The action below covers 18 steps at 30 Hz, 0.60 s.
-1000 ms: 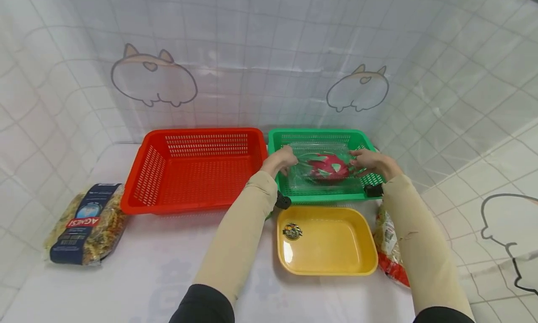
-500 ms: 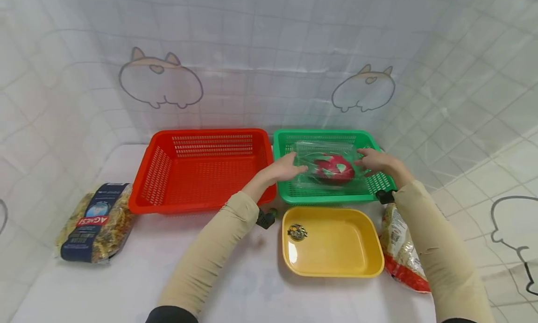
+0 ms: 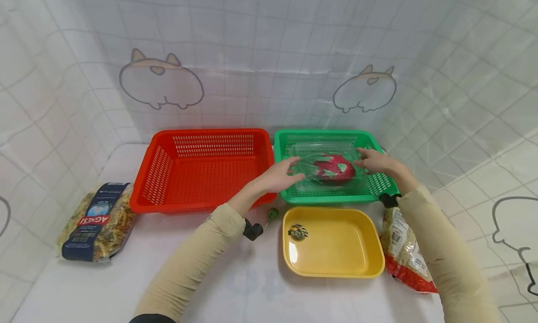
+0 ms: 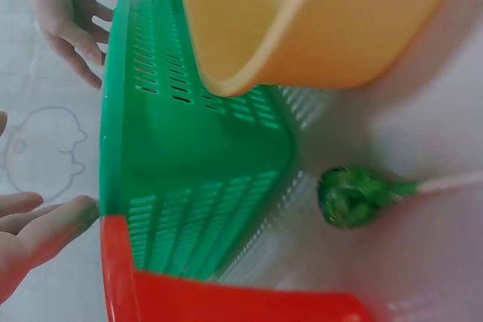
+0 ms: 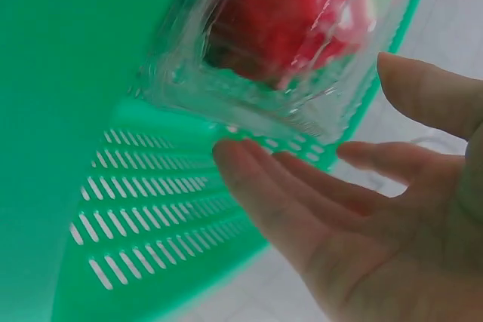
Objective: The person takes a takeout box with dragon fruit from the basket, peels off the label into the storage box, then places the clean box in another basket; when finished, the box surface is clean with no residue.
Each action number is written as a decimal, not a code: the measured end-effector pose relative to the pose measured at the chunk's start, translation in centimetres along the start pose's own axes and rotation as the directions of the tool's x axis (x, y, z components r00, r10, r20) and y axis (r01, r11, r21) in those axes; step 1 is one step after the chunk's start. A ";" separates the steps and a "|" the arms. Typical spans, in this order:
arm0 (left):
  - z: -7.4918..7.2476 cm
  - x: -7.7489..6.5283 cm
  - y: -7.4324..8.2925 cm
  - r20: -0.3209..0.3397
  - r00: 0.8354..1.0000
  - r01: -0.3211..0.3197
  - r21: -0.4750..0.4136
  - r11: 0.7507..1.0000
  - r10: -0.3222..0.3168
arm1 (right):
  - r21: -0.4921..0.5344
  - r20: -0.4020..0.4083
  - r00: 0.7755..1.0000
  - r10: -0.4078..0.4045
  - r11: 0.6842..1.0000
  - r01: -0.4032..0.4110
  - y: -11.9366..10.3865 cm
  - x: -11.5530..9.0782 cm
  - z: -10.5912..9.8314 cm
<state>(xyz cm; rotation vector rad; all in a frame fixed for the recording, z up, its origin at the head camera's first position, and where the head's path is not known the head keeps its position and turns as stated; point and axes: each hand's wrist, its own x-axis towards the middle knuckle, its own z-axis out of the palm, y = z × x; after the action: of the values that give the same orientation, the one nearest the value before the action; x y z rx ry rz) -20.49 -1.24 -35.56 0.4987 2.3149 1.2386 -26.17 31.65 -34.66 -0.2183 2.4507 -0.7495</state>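
Note:
A clear plastic box (image 3: 302,150) with a pink dragon fruit (image 3: 336,168) inside lies in the green basket (image 3: 332,200). My left hand (image 3: 275,177) hovers over the near left rim of that basket with its fingers spread, holding nothing. In the left wrist view the left hand's fingers (image 4: 38,235) show at the left edge. My right hand (image 3: 376,163) is at the box's right end. The right wrist view shows this hand (image 5: 362,209) with its fingers extended just off the box (image 5: 241,107), apart from it.
A red basket (image 3: 201,210) stands left of the green one. A yellow tub (image 3: 334,248) sits in front. Between them lies a green-wrapped lollipop (image 4: 351,197). Pasta bags flank the scene: one bag (image 3: 96,225) at left, another red-and-clear bag (image 3: 405,253) at right, beside the right sleeve.
My left hand has let go of the box's left end and drawn back toward the left. The right hand's fingers have loosened beside the box, which stays in the green basket.

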 end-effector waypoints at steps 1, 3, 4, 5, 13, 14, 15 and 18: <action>-0.1 -0.5 -0.2 -0.012 1.000 -0.010 -0.003 1.000 0.010 | -0.035 -0.011 1.000 -0.001 0.999 0.001 -0.3 -0.4 0.1; -0.2 -1.7 -0.6 -0.046 0.998 -0.031 -0.009 0.999 0.031 | -0.088 -0.044 0.999 -0.011 0.996 0.007 -0.8 -1.2 0.6; -0.3 -2.4 -0.9 -0.065 0.997 -0.040 -0.012 0.999 0.039 | -0.118 -0.062 0.998 -0.018 0.993 0.010 -1.1 -1.6 0.9; -0.3 -3.0 -1.2 -0.087 0.995 -0.044 -0.011 0.999 0.043 | -0.139 -0.082 0.996 -0.023 0.990 0.012 -1.4 -1.9 1.2; -1.0 -8.6 -3.9 -0.263 0.964 -0.017 0.129 0.992 0.050 | -0.243 -0.266 0.953 -0.143 0.967 0.078 -2.6 -4.1 4.4; -1.1 -9.2 -4.2 -0.281 0.958 -0.007 0.152 0.988 0.050 | -0.241 -0.291 0.943 -0.161 0.966 0.091 -2.7 -4.4 4.9; -1.2 -9.8 -4.6 -0.299 0.953 0.002 0.179 0.984 0.053 | -0.239 -0.315 0.933 -0.176 0.966 0.101 -2.8 -4.6 5.4; -1.6 -11.6 -5.8 -0.347 0.934 0.007 0.254 0.967 0.085 | -0.231 -0.382 0.898 -0.220 0.963 0.138 -3.0 -5.3 6.9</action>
<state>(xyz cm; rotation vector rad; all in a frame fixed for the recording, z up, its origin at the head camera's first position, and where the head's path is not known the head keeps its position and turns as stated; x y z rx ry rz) -12.36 -11.32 -37.02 0.4340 2.8055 1.1334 -17.90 27.58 -35.27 -0.4063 2.9383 -0.6788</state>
